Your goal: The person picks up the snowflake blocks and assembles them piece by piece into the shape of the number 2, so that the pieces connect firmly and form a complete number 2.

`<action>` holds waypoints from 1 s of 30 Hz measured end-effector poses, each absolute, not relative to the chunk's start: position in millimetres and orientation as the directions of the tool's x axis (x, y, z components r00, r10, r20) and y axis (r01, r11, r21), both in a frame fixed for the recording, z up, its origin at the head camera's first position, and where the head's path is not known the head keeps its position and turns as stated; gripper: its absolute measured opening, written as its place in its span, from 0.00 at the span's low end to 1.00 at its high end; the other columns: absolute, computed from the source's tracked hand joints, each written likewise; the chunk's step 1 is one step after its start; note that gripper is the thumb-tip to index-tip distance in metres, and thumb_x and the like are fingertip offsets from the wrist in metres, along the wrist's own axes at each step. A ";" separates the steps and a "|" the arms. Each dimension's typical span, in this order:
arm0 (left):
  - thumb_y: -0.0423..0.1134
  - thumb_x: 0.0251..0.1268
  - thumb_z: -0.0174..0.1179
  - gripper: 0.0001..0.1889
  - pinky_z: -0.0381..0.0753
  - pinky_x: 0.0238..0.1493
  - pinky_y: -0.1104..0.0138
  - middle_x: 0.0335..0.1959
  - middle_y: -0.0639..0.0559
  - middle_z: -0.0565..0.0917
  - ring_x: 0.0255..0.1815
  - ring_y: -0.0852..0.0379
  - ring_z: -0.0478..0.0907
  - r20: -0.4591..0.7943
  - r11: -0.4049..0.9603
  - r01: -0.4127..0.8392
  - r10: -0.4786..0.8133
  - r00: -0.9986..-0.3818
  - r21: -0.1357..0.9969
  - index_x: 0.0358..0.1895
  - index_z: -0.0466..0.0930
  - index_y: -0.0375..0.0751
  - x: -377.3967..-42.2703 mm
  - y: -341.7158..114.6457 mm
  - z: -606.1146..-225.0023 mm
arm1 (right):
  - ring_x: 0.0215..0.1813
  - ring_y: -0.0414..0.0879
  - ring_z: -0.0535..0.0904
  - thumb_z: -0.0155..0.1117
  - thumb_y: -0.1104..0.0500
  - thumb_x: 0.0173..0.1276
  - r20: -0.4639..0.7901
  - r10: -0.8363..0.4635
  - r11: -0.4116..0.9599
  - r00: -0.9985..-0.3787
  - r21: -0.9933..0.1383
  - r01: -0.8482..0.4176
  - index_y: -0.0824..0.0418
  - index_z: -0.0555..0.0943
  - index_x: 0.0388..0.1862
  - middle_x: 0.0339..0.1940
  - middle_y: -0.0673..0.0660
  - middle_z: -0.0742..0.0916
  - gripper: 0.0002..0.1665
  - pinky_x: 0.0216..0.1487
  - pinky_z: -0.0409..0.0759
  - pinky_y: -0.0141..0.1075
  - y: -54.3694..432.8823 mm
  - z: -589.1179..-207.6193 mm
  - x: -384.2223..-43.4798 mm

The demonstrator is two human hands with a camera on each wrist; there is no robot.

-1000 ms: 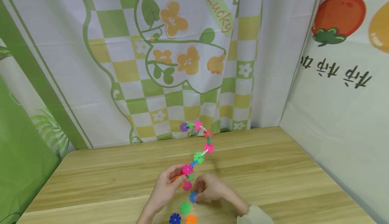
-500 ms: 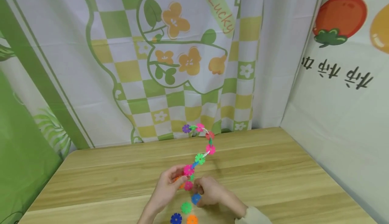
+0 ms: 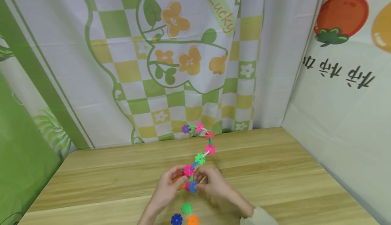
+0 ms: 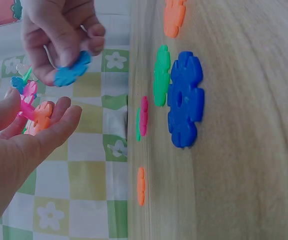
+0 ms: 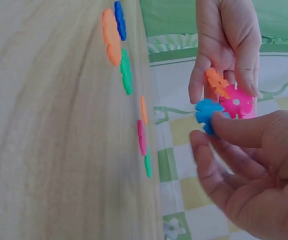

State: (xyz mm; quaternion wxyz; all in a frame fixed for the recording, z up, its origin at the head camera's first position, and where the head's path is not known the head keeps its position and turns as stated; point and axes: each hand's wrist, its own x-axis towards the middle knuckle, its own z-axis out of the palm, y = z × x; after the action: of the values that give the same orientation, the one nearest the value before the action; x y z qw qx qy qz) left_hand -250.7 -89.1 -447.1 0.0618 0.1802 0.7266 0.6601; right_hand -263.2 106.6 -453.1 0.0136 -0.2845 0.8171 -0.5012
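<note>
Here, right fingers [image 5: 246, 131] pinch a blue disc [image 5: 206, 113], left fingers [image 5: 246, 65] a chain [image 3: 202, 157]

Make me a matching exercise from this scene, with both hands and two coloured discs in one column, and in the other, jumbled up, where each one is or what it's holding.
Column one:
1. Left hand
2. Right hand
3. Dark blue disc
4. Purple disc

Column two:
A. Lies on the table
B. Holds the chain
C. At the chain's far end
D. Pinches a light blue disc

Pairs: 1-B, 2-D, 3-A, 4-C
</note>
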 end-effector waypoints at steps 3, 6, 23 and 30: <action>0.28 0.68 0.55 0.18 0.80 0.51 0.60 0.50 0.36 0.79 0.51 0.45 0.78 0.136 0.052 0.165 0.352 -0.926 0.985 0.59 0.71 0.29 -250.9 -90.4 -446.4 | 0.29 0.41 0.81 0.70 0.73 0.54 0.334 -0.452 0.314 -0.827 -0.809 -0.498 0.67 0.80 0.30 0.29 0.58 0.85 0.07 0.29 0.81 0.28 104.6 -452.2 -263.3; 0.28 0.68 0.54 0.18 0.81 0.51 0.60 0.50 0.36 0.79 0.51 0.44 0.78 0.125 0.038 0.148 0.358 -0.925 0.988 0.59 0.71 0.28 -250.6 -91.2 -445.5 | 0.28 0.38 0.81 0.71 0.72 0.54 0.413 -0.430 0.307 -0.803 -0.770 -0.560 0.67 0.81 0.28 0.28 0.58 0.86 0.06 0.30 0.82 0.29 103.0 -453.2 -263.1; 0.29 0.69 0.54 0.18 0.81 0.51 0.56 0.49 0.33 0.79 0.49 0.44 0.79 0.125 0.043 0.150 0.356 -0.926 0.988 0.60 0.70 0.26 -250.4 -90.8 -445.4 | 0.31 0.40 0.84 0.72 0.75 0.50 0.450 -0.334 0.251 -0.829 -0.805 -0.538 0.69 0.85 0.28 0.28 0.61 0.87 0.07 0.34 0.84 0.30 97.1 -456.0 -260.9; 0.30 0.69 0.54 0.19 0.81 0.51 0.57 0.50 0.35 0.79 0.50 0.45 0.79 0.119 0.046 0.145 0.360 -0.925 0.988 0.60 0.70 0.27 -250.5 -90.3 -445.5 | 0.30 0.48 0.84 0.72 0.76 0.49 0.520 -0.343 0.233 -0.782 -0.759 -0.607 0.70 0.85 0.27 0.28 0.62 0.87 0.06 0.32 0.84 0.31 95.0 -451.1 -258.0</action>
State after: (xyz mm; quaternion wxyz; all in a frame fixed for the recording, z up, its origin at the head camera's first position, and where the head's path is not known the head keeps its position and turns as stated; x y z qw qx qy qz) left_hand -250.5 -90.3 -445.5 0.0802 0.1757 0.7188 0.6679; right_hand -258.0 95.0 -451.1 -0.1228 -0.3064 0.7756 -0.5381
